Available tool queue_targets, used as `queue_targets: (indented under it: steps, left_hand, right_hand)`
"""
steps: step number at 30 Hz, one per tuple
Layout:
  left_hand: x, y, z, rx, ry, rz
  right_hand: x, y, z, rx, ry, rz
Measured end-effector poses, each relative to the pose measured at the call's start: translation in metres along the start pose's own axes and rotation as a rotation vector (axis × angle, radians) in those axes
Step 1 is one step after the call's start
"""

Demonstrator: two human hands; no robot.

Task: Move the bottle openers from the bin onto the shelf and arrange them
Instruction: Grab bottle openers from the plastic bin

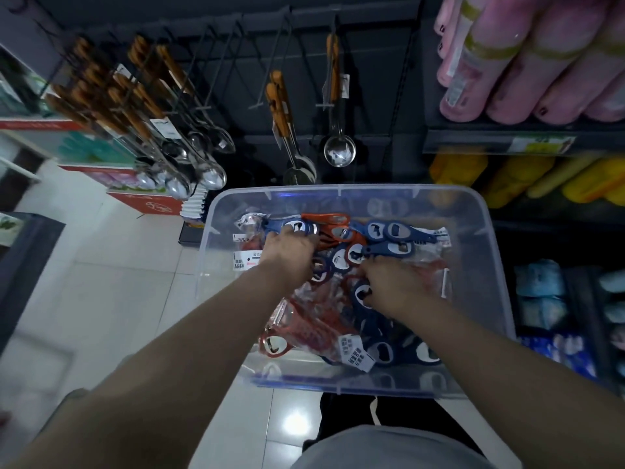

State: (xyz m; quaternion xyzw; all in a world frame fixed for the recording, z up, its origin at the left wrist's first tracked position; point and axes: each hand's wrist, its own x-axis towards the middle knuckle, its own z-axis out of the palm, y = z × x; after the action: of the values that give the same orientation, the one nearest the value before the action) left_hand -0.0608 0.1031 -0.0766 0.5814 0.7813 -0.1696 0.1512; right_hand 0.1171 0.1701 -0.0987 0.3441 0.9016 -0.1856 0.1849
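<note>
Evidently gathering a batch to lift out, the left hand (291,252) clutched openers (299,228) near the far edge of the bin (304,201) while the right hand (392,282) gripped a blue opener (363,294).

**Blue and Red in a Clear Bin**

The bin (490,265) is clear plastic. The openers (394,230) are dark blue or orange-red, each with silvery ovals. Their tags (351,350) are white with black print. The ladles (339,152) are silver with brown handles. The rolls (527,72) are pink with dark specks, the packs (507,177) yellow, and the floor (135,299) glossy white tile.
</note>
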Motion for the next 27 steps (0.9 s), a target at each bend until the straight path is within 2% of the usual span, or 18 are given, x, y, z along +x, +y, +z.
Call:
queue_targets:
  steps: [3, 6, 10, 12, 15, 17, 20, 27]
  left_hand:
    - [-0.006, -0.006, 0.002, 0.034, -0.001, 0.032]
    - [-0.004, -0.006, -0.001, -0.021, 0.011, 0.059]
    - [0.006, 0.001, -0.009, -0.409, 0.066, -0.048]
    - [0.012, 0.007, -0.012, -0.479, 0.033, -0.085]
    - [0.018, 0.012, -0.009, -0.216, -0.006, -0.029]
    - [0.021, 0.012, -0.004, -0.103, -0.01, -0.005]
    - [0.025, 0.012, 0.002, -0.147, 0.0, 0.008]
    - [0.02, 0.022, -0.001, -0.213, 0.082, 0.061]
  right_hand:
    - [-0.003, -0.002, -0.001, 0.001, 0.01, -0.015]
    - [-0.012, 0.001, -0.005, 0.233, 0.09, 0.045]
    - [-0.015, 0.01, -0.018, 0.386, 0.297, 0.155]
    - [-0.012, 0.018, -0.025, 0.395, 0.34, 0.189]
    - [0.002, 0.032, -0.031, 0.359, 0.301, 0.222]
    - [0.013, 0.041, -0.032, 0.312, 0.2, 0.221]
    - [0.022, 0.043, -0.038, 0.328, 0.061, 0.223]
    - [0.017, 0.026, -0.02, 0.058, 0.011, 0.286]
